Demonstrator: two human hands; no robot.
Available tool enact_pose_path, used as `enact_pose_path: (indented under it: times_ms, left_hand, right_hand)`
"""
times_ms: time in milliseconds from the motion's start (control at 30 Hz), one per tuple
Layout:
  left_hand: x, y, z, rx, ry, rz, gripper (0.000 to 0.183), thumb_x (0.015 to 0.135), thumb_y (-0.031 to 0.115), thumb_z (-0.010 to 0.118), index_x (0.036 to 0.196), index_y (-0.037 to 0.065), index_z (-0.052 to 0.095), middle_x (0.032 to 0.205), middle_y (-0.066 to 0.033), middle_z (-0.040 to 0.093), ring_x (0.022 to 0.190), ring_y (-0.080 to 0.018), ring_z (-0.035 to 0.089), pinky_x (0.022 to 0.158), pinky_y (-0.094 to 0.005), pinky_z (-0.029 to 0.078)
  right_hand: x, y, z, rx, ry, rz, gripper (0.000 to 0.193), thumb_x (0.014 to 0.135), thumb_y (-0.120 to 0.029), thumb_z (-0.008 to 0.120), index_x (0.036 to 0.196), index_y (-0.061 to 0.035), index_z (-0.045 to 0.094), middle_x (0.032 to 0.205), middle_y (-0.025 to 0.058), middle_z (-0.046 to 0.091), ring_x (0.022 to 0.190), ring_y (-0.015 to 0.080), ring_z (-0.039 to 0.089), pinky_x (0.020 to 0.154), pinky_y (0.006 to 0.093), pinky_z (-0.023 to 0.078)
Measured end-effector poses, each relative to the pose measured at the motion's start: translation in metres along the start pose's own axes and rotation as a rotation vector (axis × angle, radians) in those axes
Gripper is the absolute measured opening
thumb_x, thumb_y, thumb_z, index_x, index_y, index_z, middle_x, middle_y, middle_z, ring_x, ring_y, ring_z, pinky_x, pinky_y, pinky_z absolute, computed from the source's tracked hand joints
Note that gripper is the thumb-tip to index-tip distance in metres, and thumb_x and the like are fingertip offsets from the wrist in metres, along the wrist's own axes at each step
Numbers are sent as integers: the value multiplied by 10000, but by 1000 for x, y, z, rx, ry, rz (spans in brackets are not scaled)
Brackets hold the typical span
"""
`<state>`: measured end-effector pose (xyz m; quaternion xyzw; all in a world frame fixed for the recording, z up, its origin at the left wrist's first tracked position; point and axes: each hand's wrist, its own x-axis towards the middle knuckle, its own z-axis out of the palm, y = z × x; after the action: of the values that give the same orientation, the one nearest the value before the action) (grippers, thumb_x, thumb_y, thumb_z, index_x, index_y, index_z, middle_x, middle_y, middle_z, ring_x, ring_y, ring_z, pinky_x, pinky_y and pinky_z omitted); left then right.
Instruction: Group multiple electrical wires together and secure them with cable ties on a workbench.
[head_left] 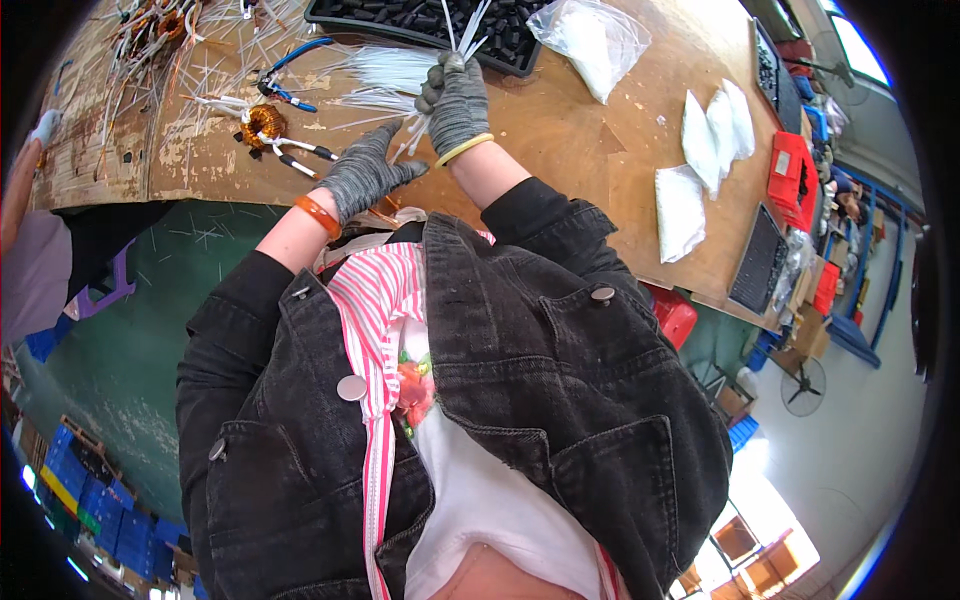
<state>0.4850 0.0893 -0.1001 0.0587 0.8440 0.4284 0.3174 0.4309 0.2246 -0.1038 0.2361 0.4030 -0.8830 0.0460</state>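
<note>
My right hand, in a grey knit glove, is closed around a bunch of white cable ties whose ends fan out past the fingers. My left hand, gloved alike, is lower and to the left, thumb and fingers apart, beside a few loose ties. Just beyond the hands lies a pile of white cable ties. Left of my left hand sits a copper-wound ring coil with black-and-white leads. Farther back rest blue-handled cutters.
A black tray of small black parts stands at the far edge. Clear bags of white material and white packets lie to the right. More wound coils and scattered ties cover the far left. Another person's hand is at the left edge.
</note>
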Motion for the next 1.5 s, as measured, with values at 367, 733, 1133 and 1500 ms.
enact_pose_path:
  times_ms: [367,733,1133,1500]
  left_hand:
    - [-4,-35,0,225,222,243,267,854,137,523,1072,-16,529,850,-159,621,764,-318,590,694,-334,469]
    - [-16,6,-72,836,181,522,175,707,48,561,874,94,587,781,-105,583,757,-285,578,660,-388,466]
    - [6,11,-59,1142,86,445,225,688,33,559,904,92,581,871,-88,588,849,-246,575,753,-375,448]
    - [7,9,-75,1028,204,348,254,706,97,587,960,101,587,946,-120,589,903,-263,557,797,-393,419]
  right_hand:
    - [2,-5,-2,109,-51,158,108,901,-214,405,851,-121,432,573,-11,382,430,103,327,372,235,279]
    - [11,-11,-30,-340,-526,594,210,888,-192,438,937,11,459,906,217,579,857,353,601,728,481,525]
    - [-14,-6,-7,-1159,-611,344,289,879,-267,455,1065,-56,523,780,72,571,610,147,520,526,302,449]
    - [-15,-5,-17,-1199,-796,331,370,835,-423,531,940,-71,573,631,15,514,534,114,475,489,276,403]
